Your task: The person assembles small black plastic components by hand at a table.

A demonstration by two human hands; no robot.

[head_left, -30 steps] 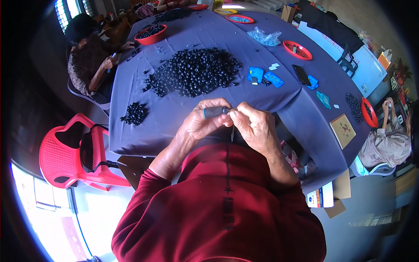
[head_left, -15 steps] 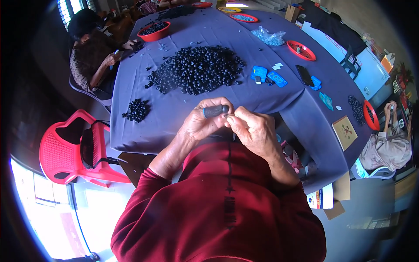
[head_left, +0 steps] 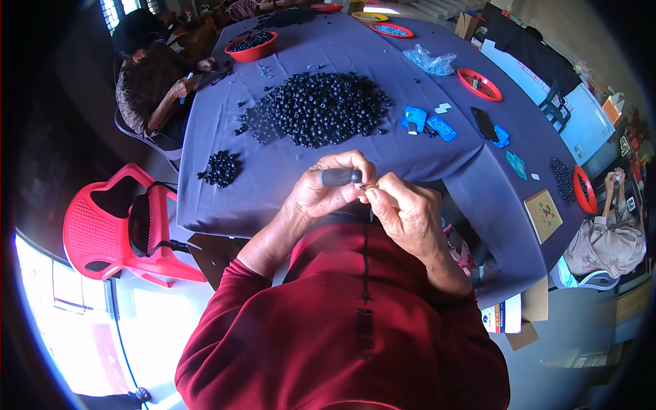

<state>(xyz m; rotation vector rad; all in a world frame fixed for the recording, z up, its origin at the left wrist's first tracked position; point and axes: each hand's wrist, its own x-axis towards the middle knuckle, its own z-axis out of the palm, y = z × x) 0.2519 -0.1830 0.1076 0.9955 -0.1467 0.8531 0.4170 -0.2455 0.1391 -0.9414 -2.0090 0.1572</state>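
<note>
In front of my chest, at the near table edge, both hands meet. My left hand (head_left: 316,190) is closed, with a dark grey sleeve (head_left: 335,178), apparently a finger cot, along its thumb. At the sleeve's tip sits a small black round piece (head_left: 356,176), pinched against the fingers. Close beside it, my right hand (head_left: 410,208) is closed, thumb and forefinger pressed together at the piece; whatever lies between them is too small to make out. Beyond my hands a large pile of small black round pieces (head_left: 318,109) covers the cloth, with a smaller pile (head_left: 220,169) to the left.
The table has a grey-blue cloth (head_left: 205,123). Right of the pile lie blue packets (head_left: 414,117), a phone (head_left: 484,124) and a red tray (head_left: 480,85). A red bowl (head_left: 251,48) stands far left, near a co-worker (head_left: 147,89). A pink chair (head_left: 102,225) is at left.
The whole view has shifted slightly to the right. Both hands keep nearly the same pose, fingertips still together; the right fingertips have turned a little.
</note>
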